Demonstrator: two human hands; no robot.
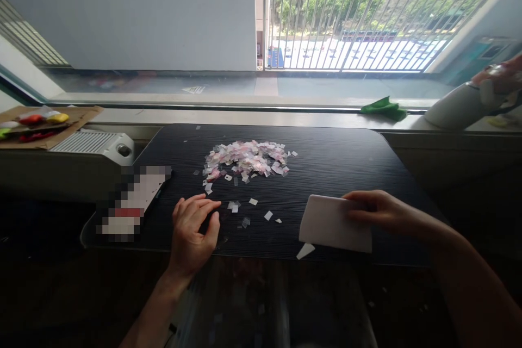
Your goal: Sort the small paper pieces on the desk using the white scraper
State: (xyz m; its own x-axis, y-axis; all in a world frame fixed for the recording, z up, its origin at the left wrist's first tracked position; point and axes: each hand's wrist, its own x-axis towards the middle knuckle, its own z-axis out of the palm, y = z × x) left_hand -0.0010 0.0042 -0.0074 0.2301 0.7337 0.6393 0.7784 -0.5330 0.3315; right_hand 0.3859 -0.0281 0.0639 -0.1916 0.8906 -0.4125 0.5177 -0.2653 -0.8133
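My right hand (371, 209) grips the upper right part of a white piece of paper (326, 223), which looks stiff or folded, near the table's front edge. A small pointed paper scrap (305, 251) lies by its lower left corner. On the left, my left hand (193, 231) hovers over or rests on the table with its fingers curved and its thumb apart, holding nothing. Beyond its fingertips a heap of small cut paper pieces (248, 157), white and pinkish, covers the middle of the table. Several loose scraps (268, 216) are scattered between my two hands.
The dark wood-grain table (346, 163) has rounded corners. A blurred-out flat object (134, 201) lies at its left side. Behind stands a window sill with a green crumpled item (384, 109) and a white cylindrical object (457, 106). A white heater (93, 144) is at left.
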